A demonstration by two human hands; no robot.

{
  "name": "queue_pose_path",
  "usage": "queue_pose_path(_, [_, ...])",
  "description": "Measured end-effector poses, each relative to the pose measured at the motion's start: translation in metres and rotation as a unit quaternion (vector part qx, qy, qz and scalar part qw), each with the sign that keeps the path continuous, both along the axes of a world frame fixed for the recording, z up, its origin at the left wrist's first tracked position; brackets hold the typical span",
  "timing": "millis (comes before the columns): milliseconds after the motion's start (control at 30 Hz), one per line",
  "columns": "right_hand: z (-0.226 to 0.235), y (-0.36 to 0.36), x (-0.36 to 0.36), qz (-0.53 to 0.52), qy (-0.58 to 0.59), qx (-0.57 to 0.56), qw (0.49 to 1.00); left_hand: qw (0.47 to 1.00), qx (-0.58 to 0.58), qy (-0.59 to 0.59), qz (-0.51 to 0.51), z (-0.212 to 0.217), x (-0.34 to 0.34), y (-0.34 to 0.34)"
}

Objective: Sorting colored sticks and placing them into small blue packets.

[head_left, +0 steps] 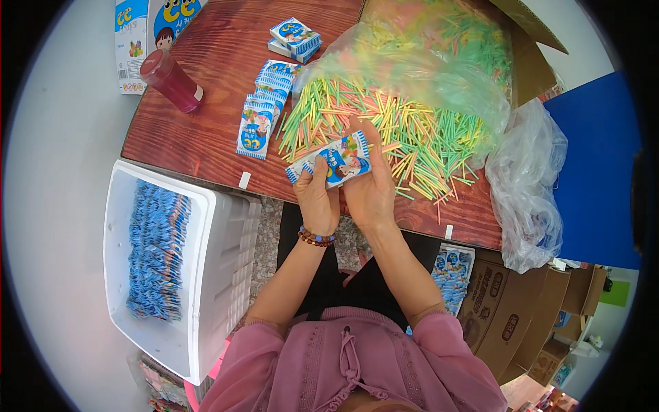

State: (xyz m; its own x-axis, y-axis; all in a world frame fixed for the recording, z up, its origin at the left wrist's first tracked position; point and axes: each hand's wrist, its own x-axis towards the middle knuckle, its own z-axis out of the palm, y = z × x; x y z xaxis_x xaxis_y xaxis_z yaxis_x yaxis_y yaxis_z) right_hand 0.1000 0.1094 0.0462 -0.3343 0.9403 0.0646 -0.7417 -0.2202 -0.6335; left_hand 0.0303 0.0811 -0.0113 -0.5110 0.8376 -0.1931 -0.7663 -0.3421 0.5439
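Blue-and-white glossy paper marks the small flat packet (331, 162) I see in the head view, held just above the bench (206, 137) edge. My left hand (317, 196) pinches its lower left end; my right hand (371, 182) cups its right side, fingers closed on it. Behind lies a heap of thin pastel sticks (384, 123) spilling from a clear plastic bag (425, 62). More packets (261, 113) fan out left, beside a red cylindrical bottle (171, 79). A white rectangular tub (206, 275) holds stacked packets.
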Motion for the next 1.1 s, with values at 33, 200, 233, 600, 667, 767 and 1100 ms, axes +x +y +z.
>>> queue_pose_path(33, [-0.001,0.0,0.001,-0.002,-0.011,0.03,0.999,1.0,-0.009,-0.026,0.008,0.003,0.001,0.001])
queue_pose_path(200, [-0.014,0.015,0.013,-0.05,-0.135,0.059,0.988,1.0,0.006,-0.008,-0.008,0.008,0.0,0.0])
queue_pose_path(233, [-0.014,0.017,0.015,-0.032,-0.187,0.065,0.98,1.0,0.006,-0.006,-0.016,0.007,0.0,0.001])
queue_pose_path(600, [-0.01,0.027,0.096,0.087,-0.648,0.42,0.629,0.991,0.046,-0.071,-0.102,0.001,-0.034,-0.014])
queue_pose_path(667, [-0.009,0.021,0.091,0.082,-0.643,0.436,0.624,0.992,0.043,-0.062,-0.105,0.0,-0.032,-0.014])
queue_pose_path(767, [-0.01,0.03,0.084,0.102,-0.665,0.534,0.512,0.99,0.056,-0.063,-0.11,0.0,-0.028,-0.01])
queue_pose_path(1100, [-0.004,0.053,0.074,0.191,-0.592,0.68,0.388,0.99,0.033,-0.065,-0.123,0.005,-0.032,-0.008])
